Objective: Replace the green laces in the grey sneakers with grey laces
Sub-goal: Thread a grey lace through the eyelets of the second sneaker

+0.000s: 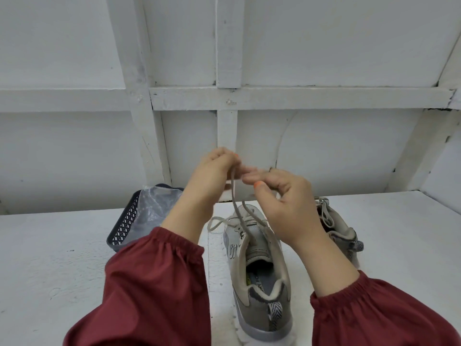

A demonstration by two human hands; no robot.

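A grey sneaker (259,275) is placed on the white table (50,258) at the centre, with its heel towards 6 o'clock and its toe towards 12 o'clock. A grey lace (236,203) is threaded in it, and two strands are drawn up from the eyelets towards 12 o'clock, above the toe. One strand is pinched by the left hand (214,168), whose fingers are curled together around it. The other strand is led up to the right hand (282,203), where it seems to be pinched between thumb and fingers; the fingertips are blurred. A loose loop of lace lies at 9 o'clock of the toe. A second sneaker (339,228) is seen at 2 o'clock and a dark basket (122,228) at 10 o'clock, with a plastic bag (154,208) inside.
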